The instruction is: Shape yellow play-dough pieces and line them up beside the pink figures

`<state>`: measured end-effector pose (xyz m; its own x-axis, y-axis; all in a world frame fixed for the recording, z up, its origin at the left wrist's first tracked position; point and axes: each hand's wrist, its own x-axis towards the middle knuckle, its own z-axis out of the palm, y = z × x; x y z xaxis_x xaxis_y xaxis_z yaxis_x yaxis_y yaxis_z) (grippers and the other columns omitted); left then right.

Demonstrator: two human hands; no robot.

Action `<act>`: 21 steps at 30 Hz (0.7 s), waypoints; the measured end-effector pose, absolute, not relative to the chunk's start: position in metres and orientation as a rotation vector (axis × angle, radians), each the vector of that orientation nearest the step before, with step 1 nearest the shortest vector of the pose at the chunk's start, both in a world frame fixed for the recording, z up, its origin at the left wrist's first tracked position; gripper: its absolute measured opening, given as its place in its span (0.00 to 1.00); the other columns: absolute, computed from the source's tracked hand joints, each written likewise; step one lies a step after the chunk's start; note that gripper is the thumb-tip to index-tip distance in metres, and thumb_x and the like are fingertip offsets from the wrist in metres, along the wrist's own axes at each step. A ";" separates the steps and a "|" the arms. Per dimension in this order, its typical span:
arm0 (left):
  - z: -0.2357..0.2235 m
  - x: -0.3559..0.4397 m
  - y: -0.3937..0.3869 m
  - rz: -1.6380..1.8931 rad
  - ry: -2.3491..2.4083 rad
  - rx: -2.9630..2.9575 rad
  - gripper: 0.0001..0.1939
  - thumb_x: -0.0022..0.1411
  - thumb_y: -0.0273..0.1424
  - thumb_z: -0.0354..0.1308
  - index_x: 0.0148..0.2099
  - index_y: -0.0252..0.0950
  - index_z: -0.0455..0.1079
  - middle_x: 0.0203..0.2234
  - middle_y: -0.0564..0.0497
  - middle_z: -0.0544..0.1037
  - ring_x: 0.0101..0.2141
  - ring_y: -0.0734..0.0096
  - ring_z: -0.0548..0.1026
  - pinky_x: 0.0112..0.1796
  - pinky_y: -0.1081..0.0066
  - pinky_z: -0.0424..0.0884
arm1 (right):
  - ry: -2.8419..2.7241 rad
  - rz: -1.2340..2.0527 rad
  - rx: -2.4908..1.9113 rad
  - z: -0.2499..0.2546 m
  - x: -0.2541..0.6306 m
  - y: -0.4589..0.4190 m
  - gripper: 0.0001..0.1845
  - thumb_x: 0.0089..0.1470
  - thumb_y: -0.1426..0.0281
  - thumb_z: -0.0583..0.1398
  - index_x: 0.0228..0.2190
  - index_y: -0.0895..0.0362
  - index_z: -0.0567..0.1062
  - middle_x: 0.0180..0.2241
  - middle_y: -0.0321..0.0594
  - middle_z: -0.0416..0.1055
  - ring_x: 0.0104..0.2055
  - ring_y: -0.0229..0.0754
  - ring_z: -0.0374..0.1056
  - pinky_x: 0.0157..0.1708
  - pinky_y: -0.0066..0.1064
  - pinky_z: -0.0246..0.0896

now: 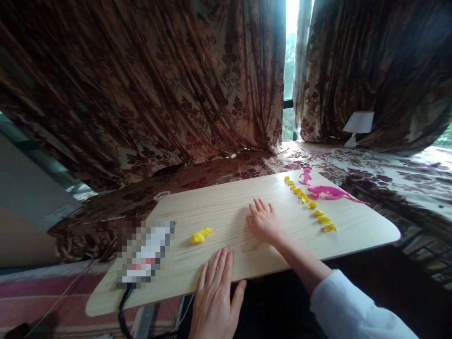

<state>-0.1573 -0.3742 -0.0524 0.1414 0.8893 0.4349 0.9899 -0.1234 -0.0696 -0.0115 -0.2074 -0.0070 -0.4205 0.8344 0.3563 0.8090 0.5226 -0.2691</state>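
My left hand [218, 294] lies flat over the front edge of the light wooden table [219, 207], fingers stretched out and thumb apart. Out over the middle of the board is my right hand [263, 220], palm down with its fingers spread; whatever may be under the palm is hidden. Between my left hand and the pixelated device sits a soft-looking yellow lump [201, 235]. Several small curved yellow pieces [312, 205] form a slanting row to the right of my right hand. Beyond them lies a long pink figure [326, 190] with a thin tail, beside a smaller pink piece [305, 176].
A pixelated flat device [148, 254] rests at the table's left, its black cable [123, 310] running off the front edge. Patterned curtains [197, 84] hang behind a cloth-covered ledge. A small white lamp [358, 125] stands on that ledge at the right.
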 end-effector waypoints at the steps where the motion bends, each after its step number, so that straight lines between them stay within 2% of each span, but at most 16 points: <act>1: -0.052 -0.157 -0.374 -0.411 -1.810 -2.084 0.32 0.64 0.37 0.48 0.67 0.35 0.43 0.63 0.46 0.55 0.62 0.60 0.52 0.59 0.56 0.49 | -2.323 0.075 -1.359 -0.010 0.000 -0.209 0.24 0.61 0.69 0.46 0.56 0.65 0.62 0.61 0.55 0.53 0.64 0.52 0.46 0.59 0.52 0.40; 4: -0.052 -0.156 -0.375 -0.428 -1.819 -2.090 0.32 0.64 0.38 0.48 0.67 0.35 0.43 0.63 0.46 0.55 0.62 0.60 0.52 0.59 0.56 0.48 | -2.392 0.074 -1.324 -0.022 0.032 -0.246 0.25 0.61 0.71 0.44 0.58 0.65 0.59 0.61 0.51 0.53 0.65 0.47 0.44 0.61 0.47 0.38; 6: -0.051 -0.155 -0.375 -0.445 -1.842 -2.095 0.32 0.64 0.38 0.47 0.67 0.35 0.44 0.63 0.46 0.53 0.62 0.59 0.51 0.60 0.55 0.48 | -2.467 0.080 -1.232 -0.026 0.038 -0.282 0.27 0.58 0.73 0.47 0.59 0.62 0.57 0.64 0.45 0.46 0.66 0.44 0.39 0.62 0.41 0.37; 7: -0.051 -0.154 -0.376 -0.448 -1.852 -2.099 0.32 0.64 0.39 0.47 0.66 0.35 0.44 0.64 0.45 0.53 0.62 0.59 0.51 0.60 0.54 0.48 | -2.500 0.078 -1.144 -0.025 0.034 -0.296 0.27 0.57 0.73 0.48 0.58 0.61 0.59 0.65 0.44 0.44 0.66 0.45 0.35 0.62 0.41 0.35; 8: -0.051 -0.154 -0.376 -0.447 -1.857 -2.103 0.32 0.64 0.39 0.47 0.66 0.35 0.45 0.64 0.45 0.53 0.62 0.59 0.51 0.59 0.54 0.48 | -2.517 0.088 -1.086 -0.024 0.025 -0.306 0.25 0.58 0.71 0.48 0.57 0.60 0.62 0.64 0.42 0.45 0.67 0.45 0.33 0.63 0.40 0.34; 10: -0.051 -0.154 -0.376 -0.435 -1.857 -2.104 0.32 0.64 0.40 0.47 0.66 0.35 0.46 0.64 0.45 0.53 0.63 0.59 0.50 0.59 0.53 0.48 | -2.485 0.106 -1.083 -0.017 -0.001 -0.307 0.22 0.61 0.68 0.47 0.55 0.55 0.65 0.61 0.38 0.55 0.66 0.43 0.35 0.63 0.40 0.32; 11: -0.051 -0.154 -0.377 -0.419 -1.855 -2.103 0.31 0.65 0.40 0.47 0.66 0.35 0.46 0.64 0.45 0.53 0.63 0.59 0.51 0.59 0.53 0.49 | -2.468 0.106 -1.101 -0.013 -0.016 -0.299 0.23 0.62 0.66 0.46 0.56 0.55 0.63 0.60 0.39 0.57 0.66 0.43 0.38 0.63 0.41 0.33; 13: -0.051 -0.155 -0.377 -0.373 -1.854 -2.097 0.31 0.65 0.39 0.46 0.66 0.35 0.45 0.64 0.46 0.53 0.62 0.60 0.51 0.59 0.53 0.50 | -2.425 0.097 -1.154 -0.006 -0.039 -0.268 0.24 0.61 0.65 0.46 0.57 0.58 0.62 0.61 0.45 0.56 0.65 0.47 0.43 0.62 0.45 0.36; 17: -0.050 -0.156 -0.377 -0.316 -1.845 -2.075 0.31 0.66 0.39 0.44 0.67 0.34 0.43 0.64 0.47 0.52 0.63 0.62 0.50 0.59 0.54 0.50 | -2.346 0.073 -1.300 -0.003 -0.033 -0.212 0.27 0.60 0.64 0.49 0.55 0.66 0.63 0.60 0.58 0.54 0.63 0.56 0.46 0.58 0.54 0.40; 19: -0.050 -0.155 -0.377 -0.327 -1.843 -2.069 0.31 0.66 0.39 0.44 0.67 0.34 0.43 0.64 0.47 0.51 0.63 0.62 0.49 0.60 0.55 0.49 | -2.343 0.062 -1.349 -0.010 -0.009 -0.213 0.26 0.60 0.67 0.47 0.55 0.67 0.63 0.60 0.59 0.54 0.63 0.57 0.47 0.58 0.55 0.41; 21: -0.049 -0.154 -0.378 -0.343 -1.854 -2.073 0.32 0.65 0.39 0.44 0.67 0.34 0.42 0.64 0.48 0.50 0.63 0.62 0.48 0.60 0.55 0.48 | -2.382 0.051 -1.347 -0.020 0.017 -0.233 0.25 0.61 0.70 0.44 0.57 0.66 0.61 0.61 0.55 0.53 0.64 0.52 0.46 0.59 0.52 0.39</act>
